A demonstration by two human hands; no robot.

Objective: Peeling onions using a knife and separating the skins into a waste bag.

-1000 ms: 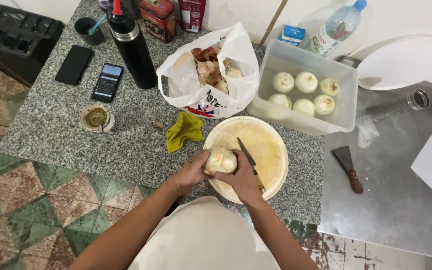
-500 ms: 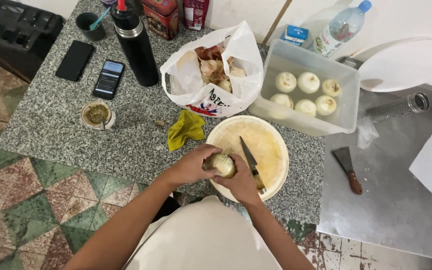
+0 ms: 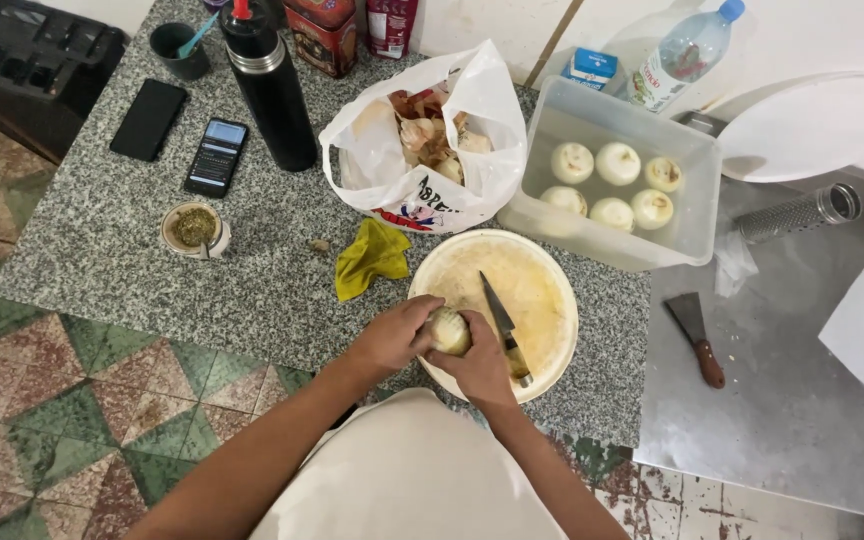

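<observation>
A pale peeled onion [image 3: 449, 330] sits between both hands over the near left edge of a round cream cutting board [image 3: 532, 270]. My left hand [image 3: 392, 335] wraps it from the left. My right hand [image 3: 479, 368] pinches it from below and the right. A knife [image 3: 497, 315] with a dark blade points away across the board. Its wooden handle lies against my right hand, and I cannot tell whether the hand grips it.
A clear tub [image 3: 692, 215] with several peeled onions stands behind the board. A white bag [image 3: 432, 190] holds onion skins, and a yellow cloth [image 3: 372, 255] lies beside it. A thermos [image 3: 272, 90], two phones, a cup [image 3: 192, 228] and a scraper [image 3: 697, 335] are around.
Both hands have stayed on the onion and shifted their fingers around it. The knife blade has tilted slightly on the board.
</observation>
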